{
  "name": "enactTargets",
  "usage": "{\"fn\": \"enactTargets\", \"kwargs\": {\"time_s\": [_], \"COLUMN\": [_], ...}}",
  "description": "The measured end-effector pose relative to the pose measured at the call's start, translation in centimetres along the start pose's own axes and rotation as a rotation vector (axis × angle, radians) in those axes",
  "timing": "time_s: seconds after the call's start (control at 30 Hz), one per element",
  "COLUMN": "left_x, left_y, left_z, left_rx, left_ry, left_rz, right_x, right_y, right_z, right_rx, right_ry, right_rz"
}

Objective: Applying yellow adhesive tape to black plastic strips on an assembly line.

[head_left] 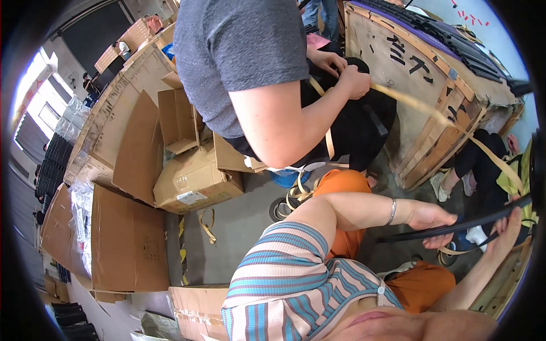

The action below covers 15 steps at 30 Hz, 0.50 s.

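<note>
A long, thin black strip (pixel 478 223) runs slanting across the right side, its far end rising toward the edge of the picture. My left hand (pixel 435 223), with a silver bracelet at the wrist, is closed on its middle, thumb above and fingers below. My right hand (pixel 505 230) grips the strip farther right, fingers up along it. A tan tape (pixel 496 162) comes down from the upper middle and reaches the strip close to my right hand. Whether my fingers also touch the tape cannot be made out.
A co-worker in a grey T-shirt (pixel 244 45) sits beside me, hands on tan tape. Open cardboard boxes (pixel 196 182) stand left. A wooden crate (pixel 409 74) bearing black strips is at upper right. An orange seat (pixel 341 184) and tape rolls (pixel 278 209) are near my left arm.
</note>
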State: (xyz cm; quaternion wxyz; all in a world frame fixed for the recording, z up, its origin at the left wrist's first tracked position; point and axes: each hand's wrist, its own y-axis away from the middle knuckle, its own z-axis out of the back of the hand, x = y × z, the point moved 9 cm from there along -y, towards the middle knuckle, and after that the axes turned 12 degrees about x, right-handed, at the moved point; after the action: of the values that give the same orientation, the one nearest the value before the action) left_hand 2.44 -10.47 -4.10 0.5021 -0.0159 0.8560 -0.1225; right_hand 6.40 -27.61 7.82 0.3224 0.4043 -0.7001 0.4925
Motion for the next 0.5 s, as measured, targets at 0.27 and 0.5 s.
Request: {"fn": "enactTargets", "kwargs": {"time_s": [0.27, 0.5], "left_x": [-1.8, -7.2], "left_y": [0.7, 3.0], "left_z": [0.7, 2.1], "left_rx": [-0.175, -0.418], "left_ry": [-0.070, -0.139], "left_rz": [-0.171, -0.453], "right_x": [0.6, -7.6], "right_y": [-0.3, 4.9], "right_z": [-0.1, -6.4], "right_rx": [0.090, 0.444], "right_ry": [-0.008, 0.344], "right_rz": [-0.005, -0.614]}}
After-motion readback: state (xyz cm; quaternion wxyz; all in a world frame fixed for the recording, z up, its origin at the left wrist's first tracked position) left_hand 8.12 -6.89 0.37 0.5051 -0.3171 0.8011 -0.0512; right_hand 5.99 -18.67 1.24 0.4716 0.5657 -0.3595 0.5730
